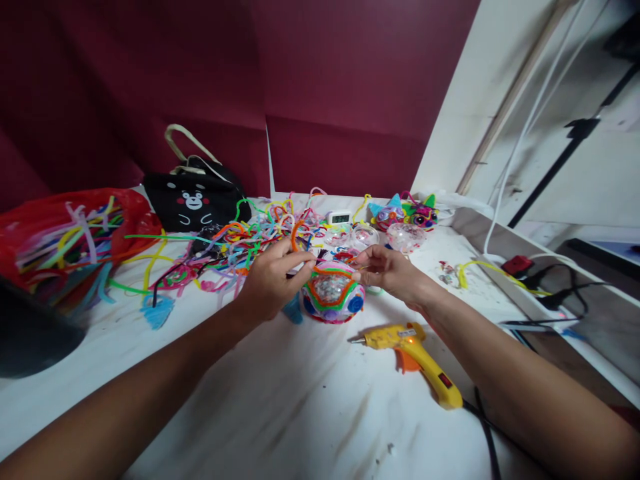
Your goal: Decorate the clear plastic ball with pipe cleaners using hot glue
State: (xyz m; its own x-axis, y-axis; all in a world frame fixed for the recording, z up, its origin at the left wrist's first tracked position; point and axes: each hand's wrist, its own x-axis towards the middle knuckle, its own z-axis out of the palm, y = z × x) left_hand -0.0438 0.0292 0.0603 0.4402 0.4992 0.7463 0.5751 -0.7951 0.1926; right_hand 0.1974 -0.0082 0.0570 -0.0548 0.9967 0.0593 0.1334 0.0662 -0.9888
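A round, clear-domed craft piece [334,308] sits on the white table, wrapped in orange, green and pink pipe cleaners with blue discs on its sides. At its upper left, my left hand [273,279] is closed in a pinch on an orange pipe cleaner [294,235], whose curled end sticks up above the fingers. My right hand [387,272] pinches at the piece's upper right, where a thin orange strand shows at the fingertips. Between the hands, part of the strand is hidden. A yellow glue gun [407,343] lies in front of my right forearm, nozzle pointing left.
A heap of coloured pipe cleaners [273,230], a small white digital timer [339,217], clear domes [406,237] and finished craft pieces [387,213] stand behind. Left are a red bag [135,217] and a black bag [200,207]. A power strip with cables [530,297] lies right.
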